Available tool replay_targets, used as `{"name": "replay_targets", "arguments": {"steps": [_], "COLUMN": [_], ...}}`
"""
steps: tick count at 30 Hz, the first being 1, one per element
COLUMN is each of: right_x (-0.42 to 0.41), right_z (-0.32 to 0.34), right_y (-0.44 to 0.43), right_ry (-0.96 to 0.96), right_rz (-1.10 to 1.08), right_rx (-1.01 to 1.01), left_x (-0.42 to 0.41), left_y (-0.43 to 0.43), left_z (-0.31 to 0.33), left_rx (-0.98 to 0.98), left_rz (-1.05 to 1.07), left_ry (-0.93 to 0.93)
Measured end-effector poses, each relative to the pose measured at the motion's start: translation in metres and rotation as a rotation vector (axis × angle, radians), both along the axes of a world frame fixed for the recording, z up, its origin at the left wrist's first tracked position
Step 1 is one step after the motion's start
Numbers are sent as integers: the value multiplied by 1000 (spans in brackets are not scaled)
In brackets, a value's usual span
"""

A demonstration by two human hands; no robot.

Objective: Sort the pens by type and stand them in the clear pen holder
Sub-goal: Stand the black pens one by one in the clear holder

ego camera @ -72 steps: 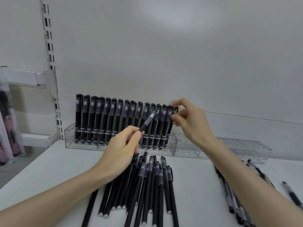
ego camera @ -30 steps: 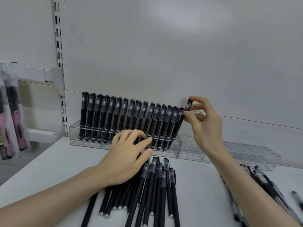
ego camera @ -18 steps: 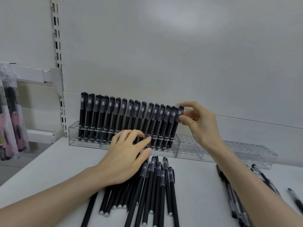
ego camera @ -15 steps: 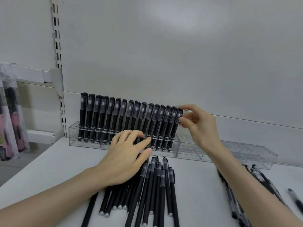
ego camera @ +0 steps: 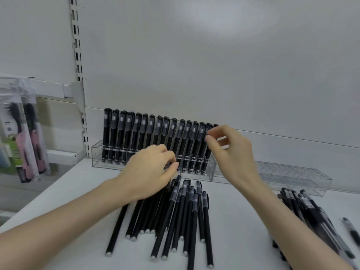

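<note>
Right hand (ego camera: 233, 152) pinches the cap of the last pen (ego camera: 208, 154) at the right end of the row in the pen holder (ego camera: 96, 154), to be pressed straight down (not tilted), while the left hand (ego camera: 150, 170) curls onto loose pens (ego camera: 191, 211) before the holder, grip unclear.

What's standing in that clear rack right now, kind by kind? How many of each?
Matte black capped pens: 16, the last partly behind the right hand
Clear-barrel pens: 0 standing; they lie on the table
Total standing in the clear pen holder: 16
</note>
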State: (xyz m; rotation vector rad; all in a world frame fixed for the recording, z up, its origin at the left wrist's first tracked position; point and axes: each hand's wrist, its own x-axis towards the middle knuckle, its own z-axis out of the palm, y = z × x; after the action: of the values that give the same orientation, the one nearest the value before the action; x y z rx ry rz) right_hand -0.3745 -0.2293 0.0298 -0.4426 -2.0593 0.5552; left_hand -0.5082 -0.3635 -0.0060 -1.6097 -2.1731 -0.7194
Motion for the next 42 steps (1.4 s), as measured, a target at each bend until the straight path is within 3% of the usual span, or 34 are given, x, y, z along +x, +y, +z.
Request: {"name": "replay_targets", "arguments": {"steps": [4,11,17,25,32,36,42], "right_x": [-4,-11,-12,-12,-8,-7,-27], "right_z": [-20,-53,-63,-63,-61,-51,-18], "right_y": [-22,-41,-51,-50,-52,-53,-75], "right_ry": [-127,-571,-736,-761,-715,-515,-166], "right_rz": [121,238,232,238,270,316,515], "right_rx": [-34,97,179,191,140,47,-366], "left_x": [4,27,27,9,5,13,16], "left_y": [-32,-74,-68,-62,-68,-79,-87], "left_z": [11,-25,-32,-18,-16,-13,2], "left_rx": [-106,-230,-172,-185,-93,78,301], "left_rz": [77,277,292,305,179,17,-153], "left_ry": [-35,-234,-410,-665,-810,-903,-909]}}
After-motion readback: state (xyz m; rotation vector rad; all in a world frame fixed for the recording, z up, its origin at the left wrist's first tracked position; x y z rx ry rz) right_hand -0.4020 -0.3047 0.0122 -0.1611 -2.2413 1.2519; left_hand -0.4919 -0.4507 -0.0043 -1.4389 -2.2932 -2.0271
